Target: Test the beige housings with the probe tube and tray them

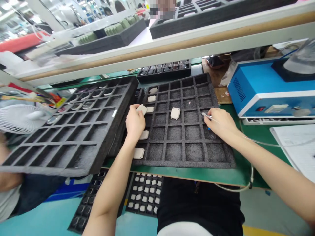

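My left hand (135,124) is closed on a small off-white square piece (141,109), over the left edge of the black foam tray (182,163). Several similar pieces lie down the tray's left column, and a loose white piece (175,113) rests near the middle of the grid. Over the right side of the tray, the fingers of my right hand (220,122) pinch the pale tip of a thin clear tube (261,143). This tube trails back along my forearm. A small blue item (209,128) is partly hidden beneath that hand.
Another foam tray (98,143) stands raised on the left, holding dark-faced pieces in its far compartments. A blue machine (256,91) sits at the right beside white paper (297,147). A shelf rail (157,54) crosses above. Another person's arm (8,180) shows at the left edge.
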Available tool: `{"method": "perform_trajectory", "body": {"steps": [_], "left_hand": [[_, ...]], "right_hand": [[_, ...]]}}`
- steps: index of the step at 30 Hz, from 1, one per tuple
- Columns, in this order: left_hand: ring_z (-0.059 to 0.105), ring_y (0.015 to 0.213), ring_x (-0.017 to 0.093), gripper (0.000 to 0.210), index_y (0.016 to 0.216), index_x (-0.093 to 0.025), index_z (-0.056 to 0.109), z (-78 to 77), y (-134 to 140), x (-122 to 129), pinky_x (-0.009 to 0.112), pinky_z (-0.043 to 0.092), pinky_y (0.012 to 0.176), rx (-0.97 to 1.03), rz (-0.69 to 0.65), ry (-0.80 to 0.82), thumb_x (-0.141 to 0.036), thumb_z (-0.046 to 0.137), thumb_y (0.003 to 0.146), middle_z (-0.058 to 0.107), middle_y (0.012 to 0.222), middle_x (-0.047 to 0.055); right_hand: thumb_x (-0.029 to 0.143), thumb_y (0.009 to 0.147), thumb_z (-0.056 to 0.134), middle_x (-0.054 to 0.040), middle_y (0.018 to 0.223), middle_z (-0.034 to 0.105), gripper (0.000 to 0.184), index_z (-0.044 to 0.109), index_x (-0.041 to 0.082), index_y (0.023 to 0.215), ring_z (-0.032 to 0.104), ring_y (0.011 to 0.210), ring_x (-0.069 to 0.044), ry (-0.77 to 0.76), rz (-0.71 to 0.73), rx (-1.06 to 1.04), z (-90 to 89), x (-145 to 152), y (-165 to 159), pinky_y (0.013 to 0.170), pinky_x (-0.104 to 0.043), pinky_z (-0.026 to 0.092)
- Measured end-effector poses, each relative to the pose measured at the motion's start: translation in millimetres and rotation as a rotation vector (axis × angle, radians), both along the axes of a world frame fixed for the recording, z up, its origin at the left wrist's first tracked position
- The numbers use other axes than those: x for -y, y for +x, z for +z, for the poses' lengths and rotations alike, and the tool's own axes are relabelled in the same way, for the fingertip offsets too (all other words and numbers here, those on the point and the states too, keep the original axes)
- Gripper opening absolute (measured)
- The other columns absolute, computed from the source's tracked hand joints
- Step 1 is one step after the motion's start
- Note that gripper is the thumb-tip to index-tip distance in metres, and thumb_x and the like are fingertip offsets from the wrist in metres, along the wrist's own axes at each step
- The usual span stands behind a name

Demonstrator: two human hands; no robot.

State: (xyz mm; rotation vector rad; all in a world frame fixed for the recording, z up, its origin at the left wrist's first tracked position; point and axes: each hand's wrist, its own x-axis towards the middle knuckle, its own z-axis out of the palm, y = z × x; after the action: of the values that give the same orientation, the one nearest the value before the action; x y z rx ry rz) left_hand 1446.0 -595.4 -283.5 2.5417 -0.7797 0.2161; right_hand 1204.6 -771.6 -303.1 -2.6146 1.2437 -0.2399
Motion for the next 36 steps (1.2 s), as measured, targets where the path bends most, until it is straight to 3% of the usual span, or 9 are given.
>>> {"method": "perform_trajectory", "body": {"steps": [3, 10, 16, 22, 26, 29, 33, 36], "left_hand": [[0.062, 0.111, 0.035, 0.042, 0.122, -0.017, 0.061, -0.4, 1, -2, 0.045, 0.047, 0.091, -0.045, -0.018, 0.187, -0.018, 0.034, 0.09, 0.065, 0.12, 0.018], [0.067, 0.104, 0.034, 0.043, 0.105, -0.024, 0.073, -2.3, 11, -4, 0.041, 0.05, 0.086, -0.159, -0.063, 0.334, -0.014, 0.039, 0.081, 0.074, 0.103, 0.011], [0.064, 0.11, 0.033, 0.036, 0.114, -0.017, 0.068, 2.6, 2, -5, 0.042, 0.048, 0.095, -0.077, -0.064, 0.401, -0.02, 0.044, 0.086, 0.072, 0.109, 0.015], [0.063, 0.106, 0.043, 0.04, 0.119, -0.004, 0.061, 23.0, -29, 13, 0.053, 0.05, 0.086, 0.057, -0.029, 0.426, -0.016, 0.053, 0.082, 0.058, 0.124, 0.029], [0.066, 0.103, 0.034, 0.027, 0.103, -0.016, 0.069, 29.2, -49, 43, 0.045, 0.051, 0.089, 0.036, -0.303, 0.353, -0.028, 0.048, 0.089, 0.071, 0.106, 0.015], [0.065, 0.106, 0.032, 0.029, 0.108, -0.017, 0.068, 21.6, -55, 66, 0.041, 0.05, 0.091, -0.012, -0.488, 0.329, -0.028, 0.059, 0.083, 0.071, 0.112, 0.013], [0.063, 0.11, 0.035, 0.044, 0.114, -0.016, 0.068, 8.3, -51, 78, 0.042, 0.048, 0.093, -0.08, -0.569, 0.298, -0.023, 0.071, 0.071, 0.069, 0.117, 0.014], [0.068, 0.1, 0.032, 0.045, 0.113, -0.017, 0.07, 2.4, -44, 76, 0.039, 0.05, 0.09, -0.141, -0.574, 0.228, -0.024, 0.073, 0.069, 0.073, 0.108, 0.011]], "right_hand": [[0.027, 0.086, 0.05, -0.0221, 0.097, 0.069, 0.028, 0.068, 0.008, 0.096, 0.068, 0.093, -0.036, 0.016, -0.034, -0.193, 14.3, 2, 8, 0.073, -0.039, 0.051], [0.022, 0.086, 0.052, -0.022, 0.1, 0.07, 0.025, 0.071, 0.009, 0.097, 0.068, 0.098, -0.034, 0.002, -0.014, -0.281, 23.3, 8, 12, 0.076, -0.037, 0.053], [0.009, 0.086, 0.044, -0.0257, 0.101, 0.069, 0.03, 0.071, 0.007, 0.1, 0.069, 0.096, -0.034, -0.053, 0.005, -0.311, 23.7, 2, 12, 0.075, -0.037, 0.054], [0.007, 0.087, 0.045, -0.0226, 0.1, 0.07, 0.029, 0.071, 0.007, 0.098, 0.07, 0.097, -0.032, -0.034, 0.033, -0.296, 24.7, 3, 9, 0.077, -0.034, 0.053], [0.006, 0.088, 0.045, -0.0228, 0.102, 0.068, 0.029, 0.071, 0.005, 0.101, 0.07, 0.095, -0.031, -0.075, 0.033, -0.263, 22.4, 3, 8, 0.076, -0.032, 0.053], [0.001, 0.088, 0.04, -0.0223, 0.103, 0.066, 0.033, 0.07, 0.005, 0.103, 0.07, 0.095, -0.029, -0.104, 0.02, -0.262, 22.3, -1, 8, 0.075, -0.03, 0.053], [-0.002, 0.088, 0.036, -0.0222, 0.103, 0.063, 0.036, 0.068, 0.003, 0.104, 0.07, 0.094, -0.028, -0.131, 0.022, -0.286, 22.7, -8, 7, 0.073, -0.03, 0.053], [-0.002, 0.089, 0.034, -0.0222, 0.107, 0.061, 0.036, 0.067, 0.002, 0.104, 0.07, 0.093, -0.027, -0.172, 0.037, -0.29, 21.3, -7, 4, 0.072, -0.029, 0.054]]}}
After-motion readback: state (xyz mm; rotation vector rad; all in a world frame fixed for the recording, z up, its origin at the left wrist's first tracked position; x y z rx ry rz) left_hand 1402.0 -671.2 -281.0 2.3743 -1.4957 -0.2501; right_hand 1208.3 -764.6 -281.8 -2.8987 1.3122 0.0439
